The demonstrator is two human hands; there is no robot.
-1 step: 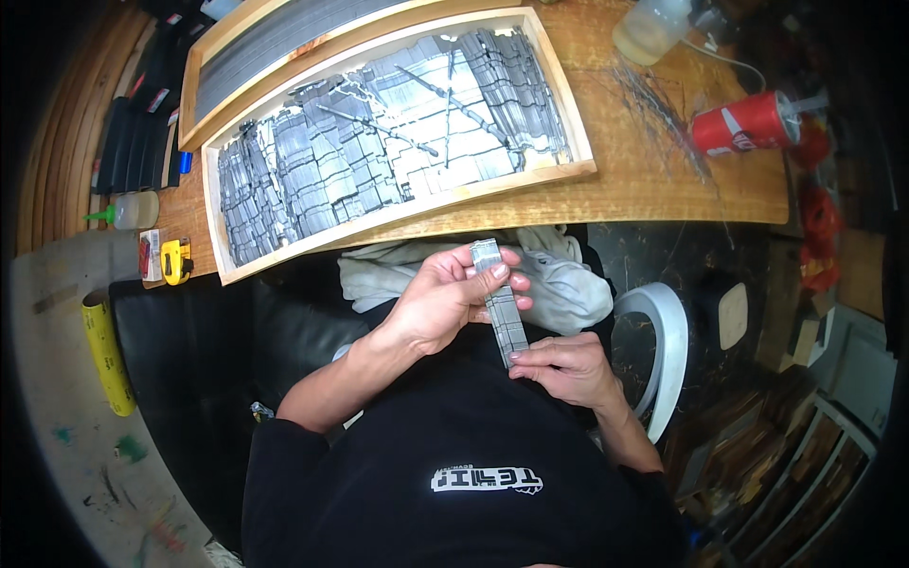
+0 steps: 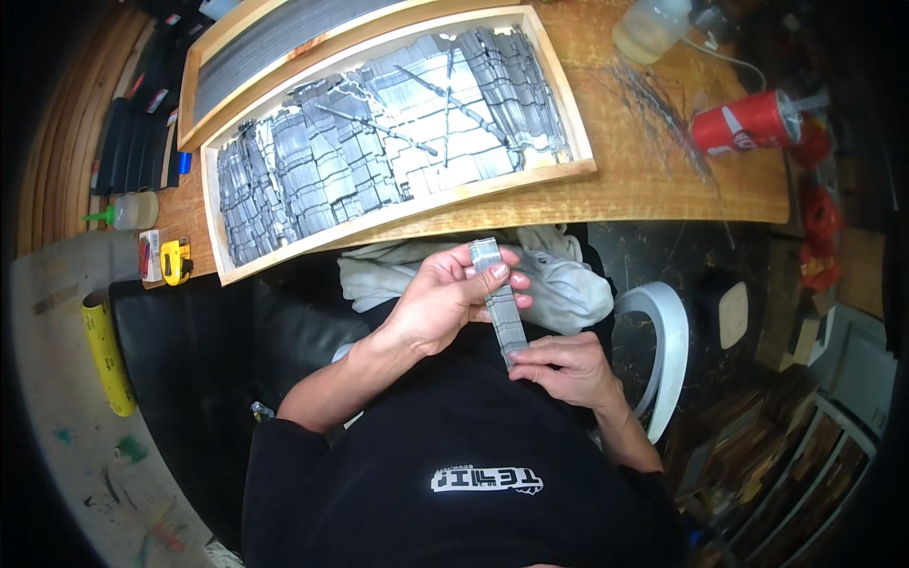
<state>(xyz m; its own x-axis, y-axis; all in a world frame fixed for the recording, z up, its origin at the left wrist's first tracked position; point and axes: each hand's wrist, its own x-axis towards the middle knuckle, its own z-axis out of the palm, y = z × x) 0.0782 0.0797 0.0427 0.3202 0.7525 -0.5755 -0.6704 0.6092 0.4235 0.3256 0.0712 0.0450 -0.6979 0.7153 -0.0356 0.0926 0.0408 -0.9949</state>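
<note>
A narrow grey strip (image 2: pixel 505 317) with dark cross lines is held at a slant between my hands, over my lap. Its upper part is gripped by my left hand (image 2: pixel 445 295), thumb on the face and fingers showing past the far edge. At the lower end, my right hand (image 2: pixel 566 367) pinches it between thumb and fingers. Beyond the hands, on the table, a pale wooden frame (image 2: pixel 398 204) holds a panel of overlapping grey strips (image 2: pixel 331 166). Several thin dark twigs (image 2: pixel 454 104) lie across this panel's lighter area.
Behind the frame lies another framed grey panel (image 2: pixel 275 52). The wooden table (image 2: pixel 653 194) also bears loose twigs (image 2: pixel 663 109), a red can (image 2: pixel 743 125), a bottle (image 2: pixel 651 30) and a yellow tape measure (image 2: pixel 174 262). A pale cloth (image 2: pixel 568 284) hangs below the table edge; a white chair arm (image 2: pixel 668 355) stands right.
The grey strip has turned slightly in my hands, so the dark lines on its lower part look fainter. Both hands stay in nearly the same place.
</note>
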